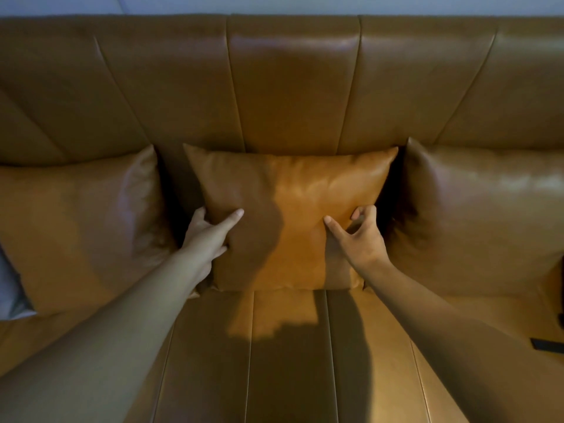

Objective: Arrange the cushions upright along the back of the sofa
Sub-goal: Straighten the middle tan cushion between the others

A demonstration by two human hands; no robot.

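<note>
three tan leather cushions in a row along the back of a tan leather sofa [293,87], each leaning upright against the backrest with its lower edge on the seat. middle cushion [293,215] between the two others, close to both, dark gaps at either side. left cushion [76,227] partly out of frame at the left, right cushion [482,215] running out of frame at the right. left hand [207,236] on the lower left part of the middle cushion, thumb laid flat on the front face, fingers wrapped round the left edge and hidden behind it, so gripping that edge. right hand [357,236] at the lower right part of the same cushion, loosely spread, thumb tip touching the front face, fingers curled by the right edge; cannot tell whether closed on the edge. both forearms bare, reaching in from the bottom corners over the seat. arm shadows across the seat panels and the cushion front. small dark flat object [546,345] on the seat at the far right, too cut off to identify. grey fabric [12,294] showing under the left cushion's corner at the left border. pale wall [274,4] above the backrest.
</note>
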